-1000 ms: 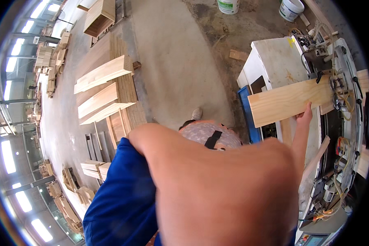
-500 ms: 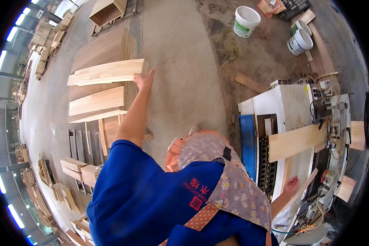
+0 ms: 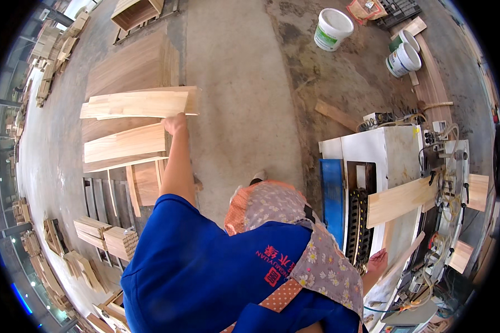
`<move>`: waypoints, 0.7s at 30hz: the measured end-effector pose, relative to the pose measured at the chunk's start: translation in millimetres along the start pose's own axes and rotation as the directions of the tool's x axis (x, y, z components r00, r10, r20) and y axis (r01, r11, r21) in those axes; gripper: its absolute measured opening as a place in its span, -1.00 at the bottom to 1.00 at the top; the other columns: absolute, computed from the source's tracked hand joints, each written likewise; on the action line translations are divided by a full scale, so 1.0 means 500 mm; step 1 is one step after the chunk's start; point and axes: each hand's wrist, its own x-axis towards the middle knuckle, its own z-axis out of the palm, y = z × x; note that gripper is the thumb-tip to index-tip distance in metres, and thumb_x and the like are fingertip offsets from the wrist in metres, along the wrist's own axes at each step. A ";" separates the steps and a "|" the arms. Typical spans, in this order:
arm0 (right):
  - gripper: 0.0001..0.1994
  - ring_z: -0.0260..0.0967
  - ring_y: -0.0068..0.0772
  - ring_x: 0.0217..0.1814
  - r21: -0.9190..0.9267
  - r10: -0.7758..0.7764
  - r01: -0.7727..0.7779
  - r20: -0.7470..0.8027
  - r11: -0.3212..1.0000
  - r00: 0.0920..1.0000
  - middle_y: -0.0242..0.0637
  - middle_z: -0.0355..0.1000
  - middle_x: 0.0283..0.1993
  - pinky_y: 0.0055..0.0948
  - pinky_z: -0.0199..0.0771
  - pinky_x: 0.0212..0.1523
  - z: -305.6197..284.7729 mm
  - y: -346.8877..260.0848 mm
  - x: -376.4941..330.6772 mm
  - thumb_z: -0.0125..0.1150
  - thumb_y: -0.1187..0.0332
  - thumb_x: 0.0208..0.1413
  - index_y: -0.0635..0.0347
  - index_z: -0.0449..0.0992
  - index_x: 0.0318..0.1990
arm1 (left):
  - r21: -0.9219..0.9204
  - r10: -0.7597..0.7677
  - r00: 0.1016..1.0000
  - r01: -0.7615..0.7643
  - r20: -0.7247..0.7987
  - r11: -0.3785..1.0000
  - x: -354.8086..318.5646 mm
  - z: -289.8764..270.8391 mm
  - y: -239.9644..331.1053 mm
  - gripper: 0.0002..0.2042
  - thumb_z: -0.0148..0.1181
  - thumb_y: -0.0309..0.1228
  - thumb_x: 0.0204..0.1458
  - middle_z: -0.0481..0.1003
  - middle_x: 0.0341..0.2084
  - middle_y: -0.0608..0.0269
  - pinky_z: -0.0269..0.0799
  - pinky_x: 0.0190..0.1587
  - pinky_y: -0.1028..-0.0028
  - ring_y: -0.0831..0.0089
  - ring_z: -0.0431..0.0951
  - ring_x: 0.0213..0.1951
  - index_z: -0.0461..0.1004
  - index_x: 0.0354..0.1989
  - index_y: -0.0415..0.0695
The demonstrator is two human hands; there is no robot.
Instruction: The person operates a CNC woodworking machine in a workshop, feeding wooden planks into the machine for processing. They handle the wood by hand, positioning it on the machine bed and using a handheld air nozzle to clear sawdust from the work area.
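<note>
Out to the left, my left hand (image 3: 175, 122) is closed at the near edge of a pale wooden board (image 3: 133, 104), close to its right end; the fingertips are partly hidden there. Under that board lies another, its right end sticking out. A second pale board (image 3: 125, 142) rests nearer me on the same broad brown panel (image 3: 125, 65). My right hand (image 3: 377, 262) hangs beside the white machine (image 3: 364, 141), palm up, fingers loosely curled with nothing in them. Close by it is a narrow wooden strip (image 3: 406, 256), apparently apart from the hand. Another board (image 3: 401, 201) lies across the machine.
Slatted pallets and stacked wood blocks (image 3: 119, 242) stand at the left. White buckets (image 3: 333, 29) are at the far right, with a loose plank (image 3: 337, 115) on the floor. Hoses and clamps (image 3: 447, 194) line the machine's right side. A wooden box (image 3: 138, 14) stands far left.
My left hand has slid left and nearer along the board, off its right end. My right hand has drawn slightly left and nearer. The whole view has shifted a little.
</note>
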 end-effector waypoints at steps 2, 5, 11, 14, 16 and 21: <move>-0.74 0.50 -0.51 -0.15 0.004 0.013 -0.014 0.072 1.000 0.997 -0.35 0.48 -0.04 -0.56 0.63 -0.26 -0.008 0.005 0.012 0.13 0.30 0.25 0.24 0.43 0.00 | -0.491 -0.231 0.962 0.274 0.148 0.827 0.055 -0.010 -0.028 -0.47 0.35 -0.34 -0.03 0.44 -0.08 -0.08 0.51 -0.05 0.16 0.07 0.53 -0.07 0.29 0.06 -0.33; -0.75 0.51 -0.51 -0.16 -0.023 0.025 -0.024 0.045 0.999 0.999 -0.34 0.50 -0.06 -0.56 0.63 -0.27 -0.004 0.014 0.003 0.13 0.30 0.25 0.25 0.44 -0.01 | -0.783 -0.345 0.893 0.428 0.289 0.451 0.094 -0.025 -0.011 -0.61 0.23 -0.44 0.09 0.47 -0.09 0.03 0.54 -0.16 0.14 0.13 0.54 -0.11 0.33 0.07 -0.26; -0.74 0.53 -0.51 -0.17 -0.052 0.060 -0.055 0.106 0.997 0.993 -0.35 0.54 -0.10 -0.55 0.64 -0.28 0.002 0.006 0.031 0.14 0.29 0.24 0.25 0.45 -0.02 | -0.843 -0.318 0.931 0.314 0.181 0.438 0.101 -0.063 -0.021 -0.59 0.19 -0.31 0.13 0.46 -0.03 0.05 0.55 -0.15 0.07 0.11 0.53 -0.07 0.34 0.09 -0.25; -0.73 0.52 -0.50 -0.15 -0.087 0.085 -0.078 0.088 0.993 0.992 -0.34 0.53 -0.08 -0.56 0.64 -0.26 0.006 0.001 0.040 0.15 0.30 0.23 0.25 0.45 0.00 | -0.769 -0.362 0.877 0.460 0.316 0.443 0.121 -0.098 -0.057 -0.60 0.08 -0.22 0.18 0.46 -0.02 0.01 0.56 -0.13 0.10 0.08 0.53 -0.06 0.35 0.09 -0.24; -0.72 0.51 -0.50 -0.14 -0.099 0.092 -0.086 0.055 0.991 0.994 -0.33 0.52 -0.06 -0.56 0.64 -0.26 0.018 0.007 0.043 0.17 0.30 0.22 0.26 0.45 0.01 | -0.815 -0.421 0.899 0.331 0.120 0.474 0.126 -0.117 -0.062 -0.60 -0.02 -0.18 0.21 0.45 0.00 -0.02 0.57 -0.11 0.12 0.04 0.53 -0.05 0.37 0.08 -0.22; -0.67 0.51 -0.48 -0.13 -0.121 0.104 -0.095 0.070 0.988 0.992 -0.30 0.51 -0.04 -0.55 0.64 -0.26 0.020 0.006 0.055 0.18 0.29 0.21 0.31 0.44 0.03 | -0.954 -0.126 0.963 0.256 0.238 0.154 0.090 -0.182 -0.082 -0.73 -0.08 -0.19 0.22 0.49 -0.36 0.16 0.50 -0.39 0.31 0.21 0.54 -0.40 0.44 -0.20 -0.13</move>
